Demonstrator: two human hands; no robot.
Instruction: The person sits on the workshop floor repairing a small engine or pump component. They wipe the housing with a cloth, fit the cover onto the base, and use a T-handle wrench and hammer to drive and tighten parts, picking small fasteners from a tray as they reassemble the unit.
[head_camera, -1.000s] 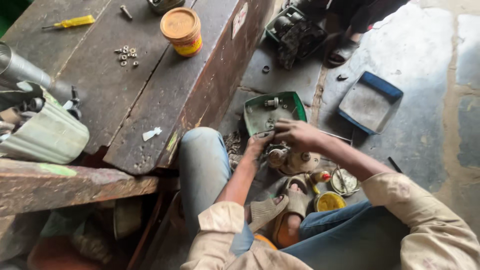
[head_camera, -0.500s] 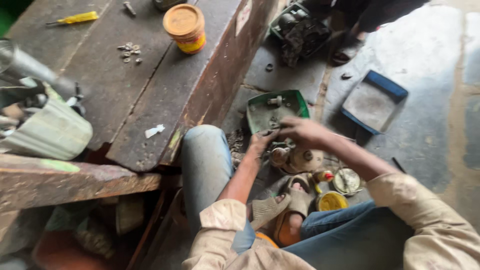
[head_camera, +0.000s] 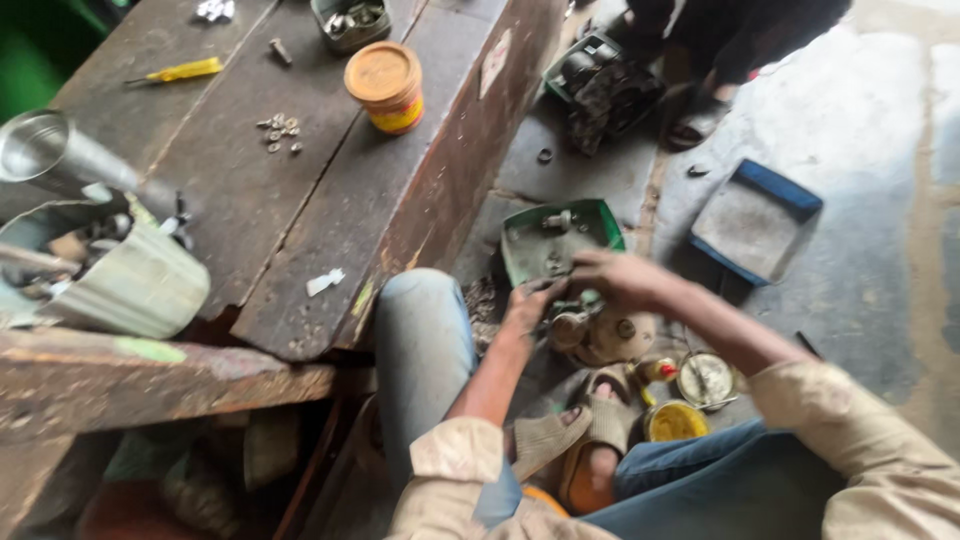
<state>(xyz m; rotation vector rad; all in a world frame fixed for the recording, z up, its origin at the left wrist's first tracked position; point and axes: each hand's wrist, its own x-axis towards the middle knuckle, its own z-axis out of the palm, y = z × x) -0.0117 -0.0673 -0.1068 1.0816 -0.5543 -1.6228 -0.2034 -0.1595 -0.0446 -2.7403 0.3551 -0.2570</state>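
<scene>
A rounded metal engine part (head_camera: 600, 335) sits on the floor between the person's knees, steadied by the left hand (head_camera: 528, 305); right hand (head_camera: 620, 280) fingers close over its top. Green tray (head_camera: 520, 240) at twelve o'clock; counter (head_camera: 300, 200) at ten.

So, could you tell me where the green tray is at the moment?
In the head view, the green tray lies on the floor right of the wooden bench, just beyond the right hand.
</scene>
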